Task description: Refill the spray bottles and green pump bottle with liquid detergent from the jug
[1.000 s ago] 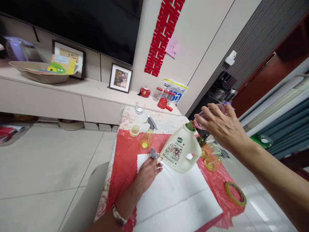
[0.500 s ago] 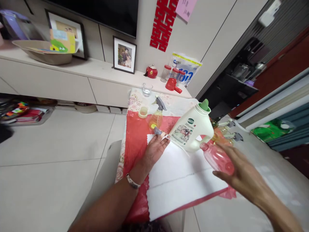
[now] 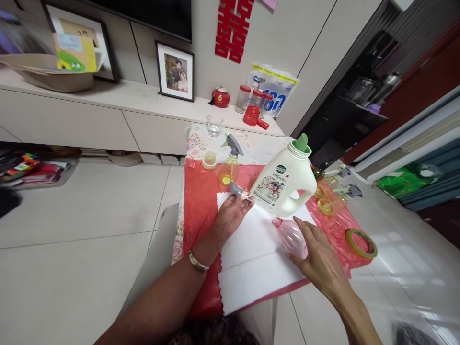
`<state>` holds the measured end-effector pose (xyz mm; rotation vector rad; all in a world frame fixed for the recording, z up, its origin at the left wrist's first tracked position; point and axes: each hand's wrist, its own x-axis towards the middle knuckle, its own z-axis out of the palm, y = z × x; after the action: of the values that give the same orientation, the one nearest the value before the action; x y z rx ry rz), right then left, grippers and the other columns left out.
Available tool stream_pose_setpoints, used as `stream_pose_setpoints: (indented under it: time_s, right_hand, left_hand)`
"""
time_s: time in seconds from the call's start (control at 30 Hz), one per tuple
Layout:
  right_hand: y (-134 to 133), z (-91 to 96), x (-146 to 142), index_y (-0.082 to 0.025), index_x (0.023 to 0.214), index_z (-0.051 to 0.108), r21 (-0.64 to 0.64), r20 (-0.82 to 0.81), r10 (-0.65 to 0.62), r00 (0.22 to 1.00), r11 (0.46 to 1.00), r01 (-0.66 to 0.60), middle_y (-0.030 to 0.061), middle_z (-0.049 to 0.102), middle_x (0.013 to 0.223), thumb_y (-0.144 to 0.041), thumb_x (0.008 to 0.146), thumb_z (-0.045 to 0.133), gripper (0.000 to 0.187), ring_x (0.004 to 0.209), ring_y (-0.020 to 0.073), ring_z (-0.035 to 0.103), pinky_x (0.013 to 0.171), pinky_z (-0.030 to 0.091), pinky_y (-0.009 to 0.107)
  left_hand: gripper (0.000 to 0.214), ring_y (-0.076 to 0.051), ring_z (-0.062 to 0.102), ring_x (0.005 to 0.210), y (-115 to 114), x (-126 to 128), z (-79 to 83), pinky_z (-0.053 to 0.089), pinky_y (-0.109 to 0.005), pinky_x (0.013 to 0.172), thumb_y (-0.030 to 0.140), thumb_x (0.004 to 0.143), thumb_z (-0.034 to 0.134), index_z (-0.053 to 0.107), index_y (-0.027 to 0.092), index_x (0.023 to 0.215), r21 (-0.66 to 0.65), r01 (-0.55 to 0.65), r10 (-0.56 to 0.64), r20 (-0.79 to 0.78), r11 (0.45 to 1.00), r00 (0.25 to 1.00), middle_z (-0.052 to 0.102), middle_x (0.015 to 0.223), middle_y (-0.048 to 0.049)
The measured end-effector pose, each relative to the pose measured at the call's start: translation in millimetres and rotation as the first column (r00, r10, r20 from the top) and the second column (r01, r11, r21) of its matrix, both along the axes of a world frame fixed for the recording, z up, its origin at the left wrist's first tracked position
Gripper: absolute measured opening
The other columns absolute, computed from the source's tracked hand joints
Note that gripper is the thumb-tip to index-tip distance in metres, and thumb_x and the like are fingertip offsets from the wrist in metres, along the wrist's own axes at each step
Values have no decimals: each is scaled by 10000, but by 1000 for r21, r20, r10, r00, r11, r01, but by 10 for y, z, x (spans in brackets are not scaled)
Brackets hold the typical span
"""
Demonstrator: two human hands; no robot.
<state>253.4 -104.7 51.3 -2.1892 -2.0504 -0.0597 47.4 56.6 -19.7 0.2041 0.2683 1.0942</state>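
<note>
My left hand [image 3: 232, 215] pinches a grey spray nozzle [image 3: 236, 189] whose thin white tube points right, toward the bottle's mouth. In my right hand [image 3: 318, 254] is a clear pink bottle [image 3: 289, 235], tilted on its side above the white cloth [image 3: 251, 268], its open neck facing left. The fingers are around the base end of the bottle. Just behind both hands stands a large cream detergent jug [image 3: 283, 179] with a green spout. A spray bottle [image 3: 229, 167] with yellow liquid and a grey trigger head stands beyond my left hand, beside a pale cap [image 3: 209, 160].
Red sheeting [image 3: 199, 211] covers the small table. More yellowish spray bottles [image 3: 330, 205] and a roll of tape [image 3: 361, 243] are on the right. A glass cup [image 3: 214, 126] stands at the back. Behind runs a low cabinet [image 3: 154, 129] with jars and a red scoop [image 3: 252, 116].
My right hand has brought the pink bottle left, closer to the nozzle's tube. My left hand stays in nearly the same place. The view has shifted slightly, and the tape roll now shows.
</note>
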Motion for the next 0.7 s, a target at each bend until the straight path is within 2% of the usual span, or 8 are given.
stream_pose_setpoints:
  time_s: [0.2, 0.37, 0.53, 0.7]
  right_hand:
    - [189, -39, -257, -344, 1548, 243, 49, -103, 41, 994, 998, -36, 78, 412, 1403, -571, 914, 537, 735, 1217, 275, 473, 939, 506, 463]
    - [319, -76, -412, -317, 1543, 251, 101, -179, 97, 979, 992, -80, 74, 423, 1412, -589, 929, 528, 726, 1240, 264, 465, 1009, 481, 470]
    - [360, -96, -466, -276, 1510, 339, 141, -175, 109, 978, 986, -84, 95, 442, 1405, -581, 918, 551, 699, 1230, 288, 475, 1020, 469, 492]
    - [344, -81, -462, -247, 1487, 389, 148, -261, 115, 958, 986, -77, 107, 459, 1392, -575, 909, 573, 690, 1253, 286, 472, 1036, 461, 475]
  left_hand:
    - [269, -176, 650, 981, -71, 33, 34, 459, -341, 970, 231, 734, 841, 667, 162, 927, 119, 88, -82, -52, 989, 995, 680, 960, -40]
    - [307, -166, 633, 931, -80, 48, 20, 444, -332, 945, 281, 731, 848, 678, 152, 952, 191, 123, -115, -55, 974, 992, 680, 943, -47]
    - [288, -160, 634, 952, -70, 51, 14, 424, -330, 981, 246, 751, 828, 692, 153, 988, 172, 105, -100, -37, 979, 994, 691, 963, -49]
    - [282, -168, 646, 941, -72, 55, 22, 433, -342, 970, 221, 748, 823, 695, 156, 991, 147, 101, -95, -47, 984, 994, 704, 969, -58]
